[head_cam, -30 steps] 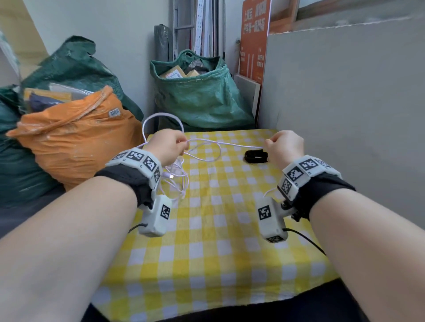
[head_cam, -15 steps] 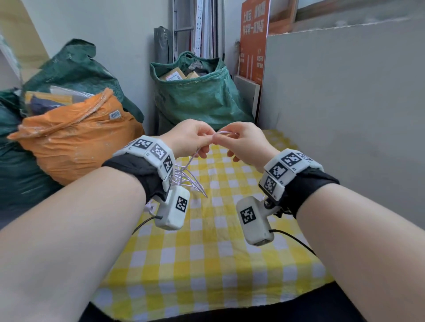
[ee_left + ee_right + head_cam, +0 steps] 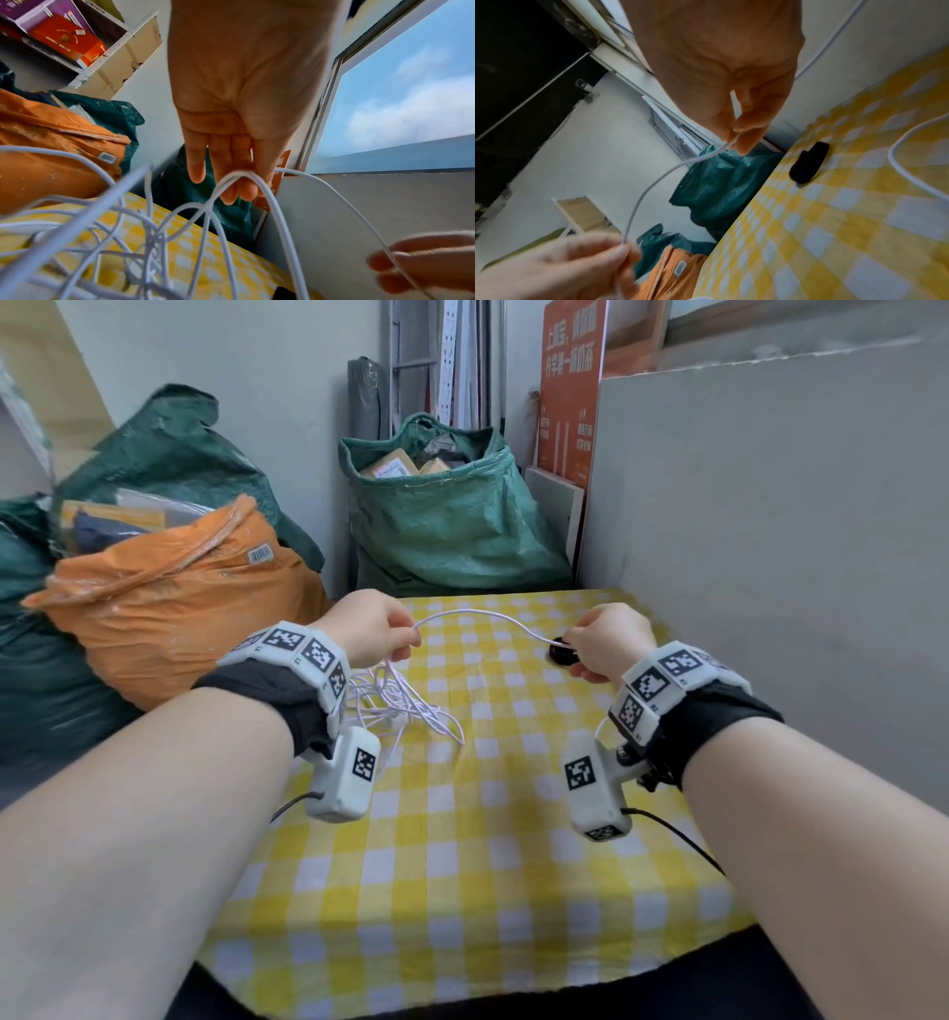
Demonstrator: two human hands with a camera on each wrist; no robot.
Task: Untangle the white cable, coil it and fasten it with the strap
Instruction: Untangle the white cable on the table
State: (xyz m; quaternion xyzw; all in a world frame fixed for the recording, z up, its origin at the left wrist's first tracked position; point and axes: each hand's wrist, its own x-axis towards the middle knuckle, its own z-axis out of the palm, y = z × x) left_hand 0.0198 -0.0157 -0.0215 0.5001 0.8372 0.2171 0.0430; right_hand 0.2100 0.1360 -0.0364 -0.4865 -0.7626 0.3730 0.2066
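A thin white cable [image 3: 482, 616] arcs between my two hands above the yellow checked table [image 3: 462, 865]. My left hand [image 3: 372, 634] grips several gathered loops of it; the loose loops [image 3: 405, 706] hang below onto the cloth. In the left wrist view the loops [image 3: 239, 176] bend over my curled fingers [image 3: 231, 182]. My right hand [image 3: 606, 642] pinches the cable between thumb and finger, as the right wrist view shows [image 3: 734, 140]. The black strap [image 3: 808, 164] lies on the table just beyond my right hand, partly hidden in the head view [image 3: 562, 654].
A grey board [image 3: 770, 557] stands along the table's right side. An orange sack [image 3: 169, 608] and green sacks [image 3: 447, 521] crowd the left and far edges. More cable [image 3: 911, 174] trails on the cloth near my right wrist.
My hands met at the middle half a second ago and have now drawn apart again. A fresh span of cable stretches between them, and the right hand is back over the strap.
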